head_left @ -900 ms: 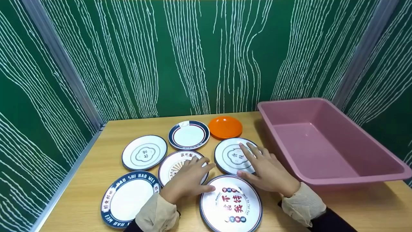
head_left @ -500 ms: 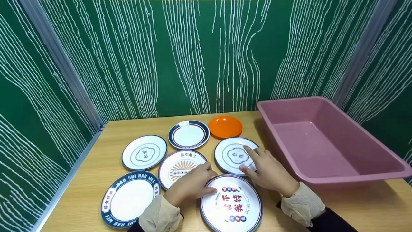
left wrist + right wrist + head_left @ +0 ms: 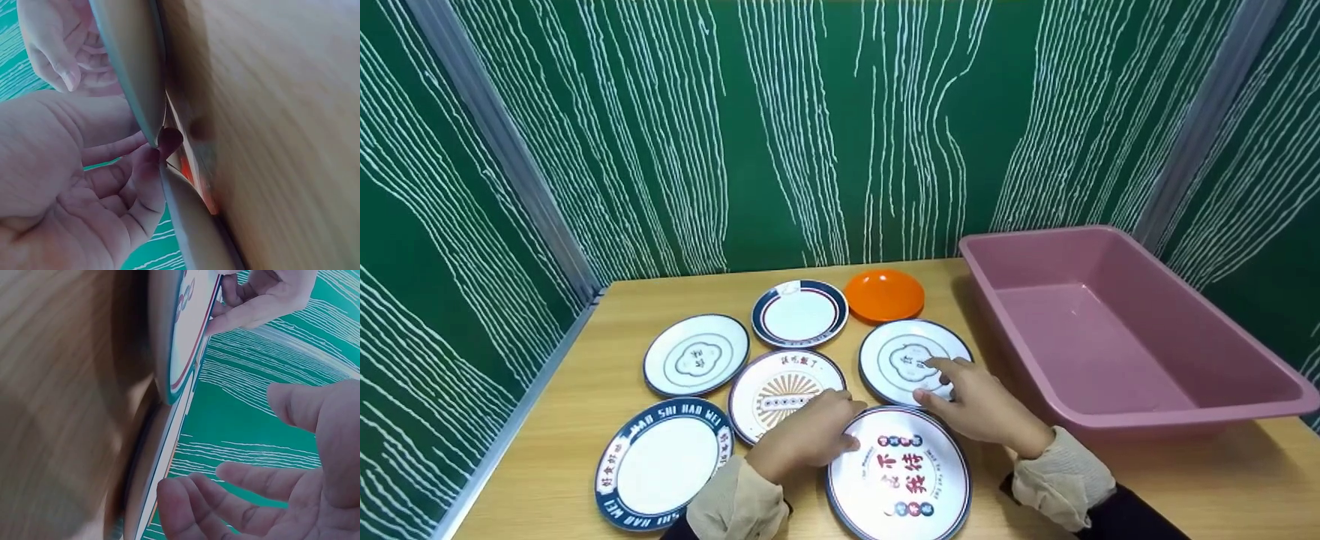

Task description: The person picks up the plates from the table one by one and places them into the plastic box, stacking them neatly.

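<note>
My left hand (image 3: 810,433) pinches the left rim of the front plate (image 3: 904,487), a white one with red characters and a dark blue edge. In the left wrist view the thumb lies over that plate (image 3: 132,56), and a fingertip (image 3: 170,138) reaches beneath its rim. Just left of this hand lies a plate with a sunburst print (image 3: 784,384), partly covered by the fingers. My right hand (image 3: 986,405) hovers, fingers relaxed and holding nothing, over the near right part of a white plate with a grey cloud-shaped motif (image 3: 889,360).
A deep pink basin (image 3: 1020,352) stands at the right. Behind lie an orange plate (image 3: 885,296) and a navy-rimmed plate (image 3: 800,315). Another cloud-motif plate (image 3: 697,354) and a large navy-lettered plate (image 3: 667,465) are at the left of the wooden table (image 3: 540,450).
My left hand has drawn back from over the sunburst plate, its fingers curling in at the front plate's rim. The right hand's fingers have drawn back slightly over the cloud-motif plate.
</note>
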`<state>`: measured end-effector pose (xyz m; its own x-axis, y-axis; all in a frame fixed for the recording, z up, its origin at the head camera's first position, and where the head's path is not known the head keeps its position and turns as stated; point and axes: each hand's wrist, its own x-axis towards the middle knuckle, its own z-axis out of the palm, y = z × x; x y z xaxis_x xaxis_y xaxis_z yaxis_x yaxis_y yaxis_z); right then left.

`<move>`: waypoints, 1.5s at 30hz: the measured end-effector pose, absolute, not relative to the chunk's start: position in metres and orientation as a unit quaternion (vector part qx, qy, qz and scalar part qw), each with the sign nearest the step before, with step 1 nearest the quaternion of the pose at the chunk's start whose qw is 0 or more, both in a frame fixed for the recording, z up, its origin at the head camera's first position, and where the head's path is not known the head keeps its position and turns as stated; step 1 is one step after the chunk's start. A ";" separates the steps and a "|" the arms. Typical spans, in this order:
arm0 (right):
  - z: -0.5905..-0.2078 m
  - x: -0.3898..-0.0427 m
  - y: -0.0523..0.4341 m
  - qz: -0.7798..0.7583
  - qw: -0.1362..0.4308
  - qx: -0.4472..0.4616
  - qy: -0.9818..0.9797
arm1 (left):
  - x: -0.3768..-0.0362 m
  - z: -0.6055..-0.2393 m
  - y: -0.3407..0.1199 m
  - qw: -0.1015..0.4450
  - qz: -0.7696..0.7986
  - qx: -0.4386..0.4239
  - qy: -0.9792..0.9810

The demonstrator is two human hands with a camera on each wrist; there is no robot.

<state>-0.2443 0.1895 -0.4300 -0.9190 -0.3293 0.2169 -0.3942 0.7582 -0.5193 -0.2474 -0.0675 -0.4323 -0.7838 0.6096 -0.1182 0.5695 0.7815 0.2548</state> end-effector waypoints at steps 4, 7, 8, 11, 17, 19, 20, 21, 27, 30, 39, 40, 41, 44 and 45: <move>-0.430 -0.245 0.190 0.292 0.043 0.175 -0.939 | -0.246 -0.431 -0.066 0.109 0.112 0.293 0.943; -0.430 -0.245 0.190 0.291 0.037 0.168 -0.941 | -0.245 -0.427 -0.066 0.114 0.124 0.281 0.945; -0.429 -0.245 0.190 0.291 0.038 0.168 -0.941 | -0.245 -0.426 -0.066 0.113 0.130 0.281 0.944; -0.429 -0.245 0.190 0.289 0.048 0.175 -0.940 | -0.245 -0.421 -0.067 0.111 0.147 0.277 0.943; -0.427 -0.246 0.191 0.312 0.042 0.204 -0.927 | -0.245 -0.415 -0.069 0.091 0.163 0.286 0.940; -0.427 -0.245 0.191 0.330 0.023 0.209 -0.920 | -0.245 -0.414 -0.070 0.086 0.170 0.290 0.938; -0.426 -0.244 0.191 0.341 0.012 0.209 -0.916 | -0.245 -0.413 -0.071 0.085 0.178 0.290 0.936; -0.426 -0.244 0.191 0.351 -0.001 0.207 -0.913 | -0.245 -0.413 -0.072 0.086 0.187 0.290 0.935; -0.423 -0.241 0.190 0.414 -0.071 0.180 -0.890 | -0.246 -0.408 -0.077 0.088 0.249 0.277 0.924; -0.421 -0.241 0.191 0.438 -0.104 0.179 -0.875 | -0.246 -0.406 -0.080 0.086 0.272 0.273 0.919; -0.419 -0.240 0.192 0.484 -0.132 0.203 -0.841 | -0.246 -0.400 -0.087 0.062 0.302 0.262 0.914; -0.418 -0.239 0.192 0.487 -0.127 0.204 -0.840 | -0.246 -0.399 -0.088 0.061 0.306 0.260 0.914; -0.418 -0.239 0.192 0.490 -0.122 0.203 -0.839 | -0.246 -0.398 -0.089 0.060 0.311 0.258 0.913; -0.414 -0.236 0.190 0.498 -0.107 0.209 -0.835 | -0.246 -0.396 -0.092 0.060 0.325 0.258 0.908; -0.413 -0.235 0.190 0.500 -0.103 0.209 -0.834 | -0.246 -0.395 -0.093 0.062 0.332 0.254 0.906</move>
<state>-0.2349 0.1901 -0.4129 -0.8915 -0.4515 0.0364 -0.2451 0.4132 -0.8770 -0.2460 -0.0931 -0.3949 -0.8630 0.5022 0.0553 0.4194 0.6509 0.6328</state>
